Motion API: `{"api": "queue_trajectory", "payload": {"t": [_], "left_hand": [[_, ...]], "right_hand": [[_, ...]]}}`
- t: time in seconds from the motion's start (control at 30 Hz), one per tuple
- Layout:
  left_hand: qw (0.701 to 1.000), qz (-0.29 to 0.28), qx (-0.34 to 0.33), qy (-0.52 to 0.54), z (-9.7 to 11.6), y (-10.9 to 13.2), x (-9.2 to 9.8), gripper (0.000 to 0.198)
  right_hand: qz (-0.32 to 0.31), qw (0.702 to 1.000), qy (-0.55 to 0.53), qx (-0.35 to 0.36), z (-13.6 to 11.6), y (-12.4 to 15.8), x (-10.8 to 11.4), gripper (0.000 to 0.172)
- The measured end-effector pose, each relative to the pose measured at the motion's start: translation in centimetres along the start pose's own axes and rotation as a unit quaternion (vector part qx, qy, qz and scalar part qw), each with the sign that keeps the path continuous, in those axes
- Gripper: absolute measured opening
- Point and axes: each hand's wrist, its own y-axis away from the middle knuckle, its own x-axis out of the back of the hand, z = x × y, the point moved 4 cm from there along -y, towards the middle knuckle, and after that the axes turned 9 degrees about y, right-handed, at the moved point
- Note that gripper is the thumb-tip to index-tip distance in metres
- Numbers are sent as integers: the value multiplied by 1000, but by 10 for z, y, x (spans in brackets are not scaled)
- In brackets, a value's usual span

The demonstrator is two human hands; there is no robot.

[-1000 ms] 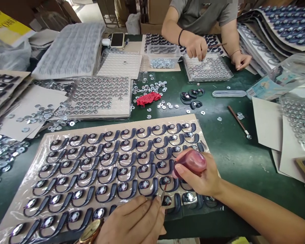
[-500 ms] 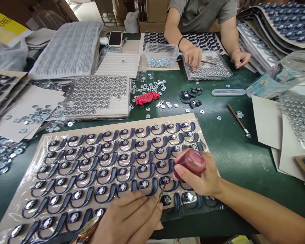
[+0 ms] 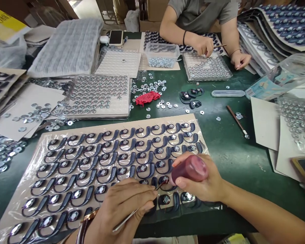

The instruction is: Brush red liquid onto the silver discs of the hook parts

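My left hand [image 3: 127, 196] wears a wristwatch and pinches slim metal tweezers [image 3: 125, 219]. Their tip touches or hovers at a dark hook-shaped piece [image 3: 163, 179] with a shiny round part. Wrapped around a dark red squeeze bottle [image 3: 190, 169], my right hand [image 3: 210, 184] tilts it so its base faces me. The bottle's nozzle end is hidden, close to the same piece. Under both hands lies a film-covered cardboard sheet [image 3: 183, 119] bearing rows of such hook-shaped pieces; my hands cover some of them.
Across the green table [image 3: 234, 142], a co-worker's hand [image 3: 204, 45] holds a thin stick over a tray of small discs [image 3: 205, 69]. A red cloth [image 3: 147, 98], loose washers [image 3: 165, 105], a clear box [image 3: 162, 51] and a brown stick [image 3: 236, 120] lie beyond my sheet. Stacked trays [image 3: 99, 95] stand left.
My left hand has shifted up and left, and the tweezers now lie flatter, their rear end showing. The bottle has moved slightly down. The co-worker's hand has moved right with the stick.
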Motion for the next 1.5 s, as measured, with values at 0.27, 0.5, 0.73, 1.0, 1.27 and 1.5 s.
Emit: {"api": "queue_trajectory", "payload": {"t": [0.27, 0.5, 0.73, 1.0, 1.27, 1.5], "left_hand": [[988, -52, -98, -110, 13, -5, -1, 23], [962, -66, -153, -216, 10, -14, 1, 23], [963, -66, -151, -212, 2, -15, -5, 25], [957, -89, -135, -241, 5, -8, -10, 29], [956, -85, -144, -242, 6, -9, -9, 28], [952, -88, -150, -252, 5, -12, -10, 26]], "right_hand": [[-35, 990, -78, -109, 0, -25, 22, 30], [85, 995, 50, 8, 8, -40, 5, 15], [66, 997, 27, 38, 14, -38, 0, 18], [9, 999, 43, 23, 17, -41, -7, 19], [42, 997, 58, -5, 16, -41, -4, 14], [42, 997, 67, -18, 18, -39, -2, 12]]}}
